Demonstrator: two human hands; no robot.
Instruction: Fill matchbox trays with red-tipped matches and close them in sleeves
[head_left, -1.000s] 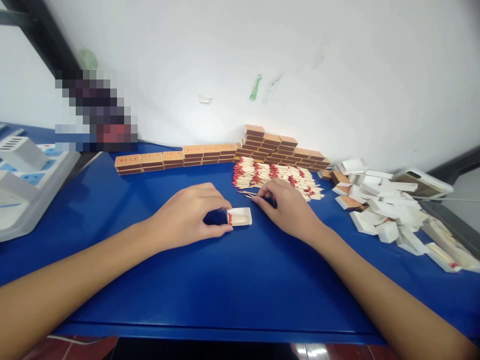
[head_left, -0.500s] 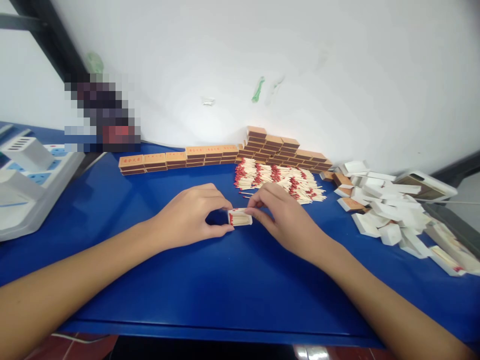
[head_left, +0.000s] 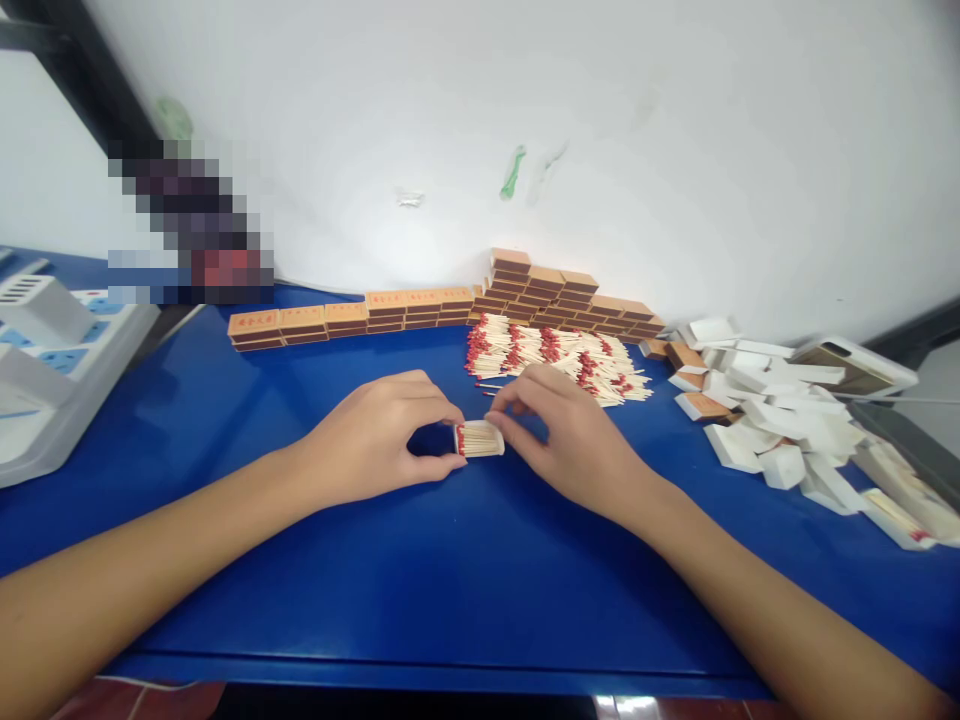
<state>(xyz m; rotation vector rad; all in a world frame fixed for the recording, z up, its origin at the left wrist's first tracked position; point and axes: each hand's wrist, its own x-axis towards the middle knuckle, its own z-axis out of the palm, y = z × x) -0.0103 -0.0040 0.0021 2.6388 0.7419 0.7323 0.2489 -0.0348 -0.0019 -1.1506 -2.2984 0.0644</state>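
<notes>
A small white matchbox tray (head_left: 496, 449) filled with red-tipped matches (head_left: 476, 438) lies in the middle of the blue table, the heads toward its left end. My left hand (head_left: 382, 425) grips that left end between thumb and fingers. At the upper right corner, my right hand (head_left: 562, 425) has its thumb and forefinger pinched together against the tray. Whether a match is still between those fingertips is hidden. Just behind my right hand spreads a pile of loose matches (head_left: 555, 350), heads mostly to the left.
Closed matchboxes (head_left: 300, 322) form a low row along the wall, with taller stacks (head_left: 544, 285) behind the loose matches. White empty trays (head_left: 780, 410) and a few orange sleeves (head_left: 701, 405) are heaped at right, near a phone (head_left: 855, 365). A power strip (head_left: 90, 390) sits at left.
The right fingertips have shifted slightly toward the tray's upper right corner. Matches near its upper edge now lie level in the tray. My left hand keeps its grip.
</notes>
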